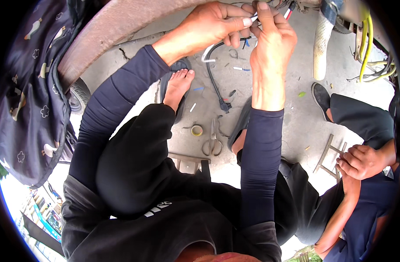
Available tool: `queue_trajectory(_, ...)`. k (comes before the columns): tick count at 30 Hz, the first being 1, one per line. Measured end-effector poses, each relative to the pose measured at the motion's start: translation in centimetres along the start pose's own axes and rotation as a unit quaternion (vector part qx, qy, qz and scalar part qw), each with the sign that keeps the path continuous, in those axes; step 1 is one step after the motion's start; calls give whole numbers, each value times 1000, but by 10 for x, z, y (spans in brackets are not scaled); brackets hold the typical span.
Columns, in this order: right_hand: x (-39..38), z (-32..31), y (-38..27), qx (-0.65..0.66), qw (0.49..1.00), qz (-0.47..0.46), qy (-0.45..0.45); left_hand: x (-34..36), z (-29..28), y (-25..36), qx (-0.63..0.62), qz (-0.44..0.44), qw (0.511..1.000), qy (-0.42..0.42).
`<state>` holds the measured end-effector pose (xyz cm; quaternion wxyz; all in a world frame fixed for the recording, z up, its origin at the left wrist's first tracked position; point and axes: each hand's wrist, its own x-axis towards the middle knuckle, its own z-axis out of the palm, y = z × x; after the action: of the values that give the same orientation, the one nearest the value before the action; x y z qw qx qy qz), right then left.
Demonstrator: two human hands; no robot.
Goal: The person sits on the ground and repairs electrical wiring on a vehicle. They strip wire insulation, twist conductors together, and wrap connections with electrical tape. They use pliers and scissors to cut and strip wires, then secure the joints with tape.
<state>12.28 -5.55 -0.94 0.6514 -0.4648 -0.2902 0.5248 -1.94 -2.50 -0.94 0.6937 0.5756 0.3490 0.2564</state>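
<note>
My left hand (215, 24) reaches in at the top, its thumb and fingers closed in a pinch on a thin white wire (254, 17). Close beside it, my right hand (275, 41) pinches the same wire between thumb and fingers. The fingers hide much of what lies between the two hands. Below them, a black cable (214, 81) curves across the floor and ends in a black plug (225, 106). A pair of scissors (212, 143) and a roll of tape (196, 130) lie on the floor near my feet.
A rusty brown curved metal bar (99, 37) arches over the upper left. At upper right hang a whitish tube (321, 48) and yellow cables (368, 46). Wire scraps litter the concrete floor (291, 118). Another person sits at right, hands (361, 162) together, beside a small stool frame (326, 153).
</note>
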Motion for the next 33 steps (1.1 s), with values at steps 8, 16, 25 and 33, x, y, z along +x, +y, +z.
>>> queue_trajectory(8,-80,-36,-72,6,998,51,31,-44,31,34,-69,-38,996,48)
queue_trajectory(16,-212,-59,-69,62,977,197,60,-133,88,81,59,-6,996,73)
queue_trajectory(25,-221,-62,-54,86,977,172,97,-127,105,66,153,28,963,220)
queue_trajectory(33,-206,-36,-61,21,991,98,90,-117,101,54,-147,-62,974,160)
